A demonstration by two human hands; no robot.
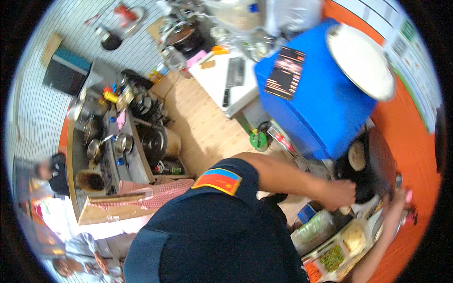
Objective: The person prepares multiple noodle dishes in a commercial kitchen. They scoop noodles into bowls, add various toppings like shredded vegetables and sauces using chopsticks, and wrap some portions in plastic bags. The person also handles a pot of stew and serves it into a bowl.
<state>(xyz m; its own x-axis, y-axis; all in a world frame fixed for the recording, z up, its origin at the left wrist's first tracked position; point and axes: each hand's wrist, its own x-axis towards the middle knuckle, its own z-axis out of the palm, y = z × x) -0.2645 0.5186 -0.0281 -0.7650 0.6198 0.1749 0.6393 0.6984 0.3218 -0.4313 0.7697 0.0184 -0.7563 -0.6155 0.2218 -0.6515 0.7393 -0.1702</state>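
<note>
My left hand [339, 195] is a blurred, curled hand at the near edge of a black round griddle [378, 155]. A small pale object [345, 210] shows just under its fingers; whether it is gripped is unclear. A pale round flatbread [356, 156] lies on the griddle. My right hand [394, 203] is at the griddle's right rim, smeared by motion, beside a small pink-ended item [409, 195]; its grip is hidden. Below the hands are containers of shredded orange vegetable [311, 271], chopped green vegetable [332, 258] and pale shreds [354, 242].
A blue box [300, 116] bears a big white-filled bowl [361, 62]. Beside it a cleaver [235, 72] lies on a white board [208, 81]. Plastic bags [313, 226] sit near the vegetables. A stove counter with pots [124, 143] stands left; people [90, 254] are at the lower left.
</note>
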